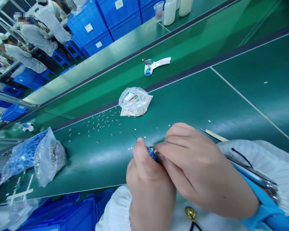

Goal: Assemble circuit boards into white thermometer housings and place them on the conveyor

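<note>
My left hand (150,179) is closed around a small blue plastic part (152,153), mostly hidden by the fingers. A thin dark wire-like tip (134,135) sticks out past the left thumb; where it begins is hidden. Against the left hand, my right hand (197,160) pinches at the near end of the blue part. What lies between the right fingertips is too small and covered to name. Ahead of the hands, an opened clear bag (136,106) of tiny pale parts lies on the green table (183,102). Several small metal pieces (100,123) are scattered left of it.
A white-and-blue handheld housing (156,65) with red wires lies on the green conveyor belt (192,53). Bags of blue parts (26,157) and small pieces (50,160) stand left. A pale-handled pointed tool (215,135) lies beside my right forearm. Blue crates (86,25) and seated people are beyond.
</note>
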### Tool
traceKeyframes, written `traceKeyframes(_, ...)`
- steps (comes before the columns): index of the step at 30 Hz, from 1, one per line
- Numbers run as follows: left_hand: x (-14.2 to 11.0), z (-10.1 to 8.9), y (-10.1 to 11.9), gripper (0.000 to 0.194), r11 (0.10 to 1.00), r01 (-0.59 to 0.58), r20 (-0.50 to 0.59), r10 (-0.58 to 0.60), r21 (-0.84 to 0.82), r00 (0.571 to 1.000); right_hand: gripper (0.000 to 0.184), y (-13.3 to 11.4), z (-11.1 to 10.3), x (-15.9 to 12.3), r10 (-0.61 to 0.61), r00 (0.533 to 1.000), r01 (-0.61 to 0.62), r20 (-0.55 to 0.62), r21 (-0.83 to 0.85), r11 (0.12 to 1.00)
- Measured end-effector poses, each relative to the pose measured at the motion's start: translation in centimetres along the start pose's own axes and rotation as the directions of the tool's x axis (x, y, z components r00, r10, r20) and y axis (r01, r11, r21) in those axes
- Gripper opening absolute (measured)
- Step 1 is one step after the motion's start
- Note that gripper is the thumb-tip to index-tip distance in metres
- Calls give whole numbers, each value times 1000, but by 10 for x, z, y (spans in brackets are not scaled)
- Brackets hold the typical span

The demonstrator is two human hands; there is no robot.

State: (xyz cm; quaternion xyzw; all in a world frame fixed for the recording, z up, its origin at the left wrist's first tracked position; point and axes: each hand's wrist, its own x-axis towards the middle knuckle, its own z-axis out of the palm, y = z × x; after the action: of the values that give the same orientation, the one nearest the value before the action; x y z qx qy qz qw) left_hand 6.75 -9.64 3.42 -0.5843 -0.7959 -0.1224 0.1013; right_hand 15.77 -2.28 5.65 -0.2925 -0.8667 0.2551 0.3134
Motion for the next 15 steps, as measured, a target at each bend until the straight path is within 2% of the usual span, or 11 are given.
traceKeyframes(11,-3,2,7,63,1000,27,-100,-25,15,995,28,-1,-4,-3,29,999,-28,-29,42,999)
traceKeyframes(15,1,1,2,67,992,37,-45,-43,-119,998,29,0,-3,4,17,999,-17,-27,14,1000)
